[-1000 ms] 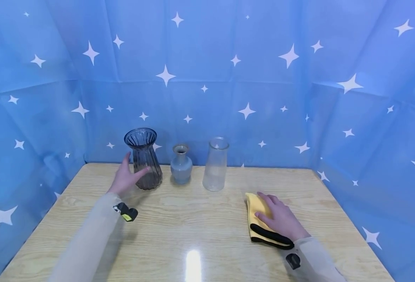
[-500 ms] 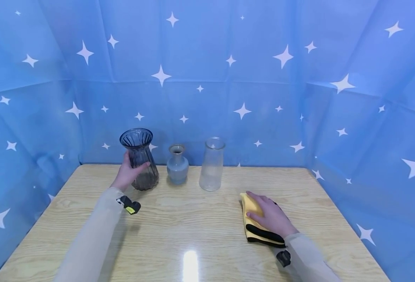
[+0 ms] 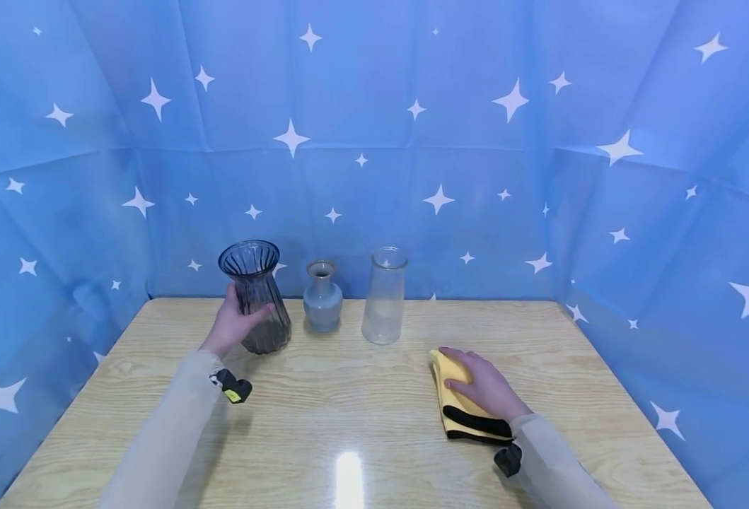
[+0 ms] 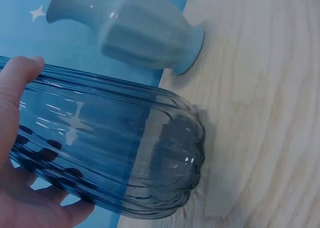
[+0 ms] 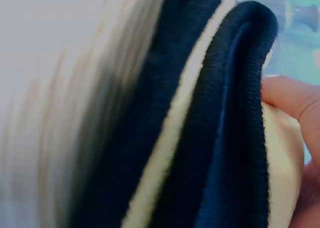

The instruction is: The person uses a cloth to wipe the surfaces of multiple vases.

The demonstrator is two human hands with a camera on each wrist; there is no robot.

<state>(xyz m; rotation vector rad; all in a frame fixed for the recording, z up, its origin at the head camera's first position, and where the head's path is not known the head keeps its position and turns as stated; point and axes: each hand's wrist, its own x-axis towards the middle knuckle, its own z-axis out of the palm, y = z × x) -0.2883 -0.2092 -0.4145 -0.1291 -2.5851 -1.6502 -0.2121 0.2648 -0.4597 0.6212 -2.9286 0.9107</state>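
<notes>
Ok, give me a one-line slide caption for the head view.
Left hand grips the ribbed dark glass vase; right hand rests on a folded yellow cloth.

The head view looks forward and down from above the near edge of the table (image 3: 361,417), taking in the whole top and the blue starred backdrop (image 3: 374,106). The left wrist view sits very close beside the dark ribbed vase (image 4: 115,148), with the pale blue vase (image 4: 145,35) at 12 o'clock; both vases also show in the head view at 11 o'clock. The right wrist view is pressed almost against the folded cloth (image 5: 225,138), blurred at 9 o'clock; the head view shows that cloth at 4 o'clock.
</notes>
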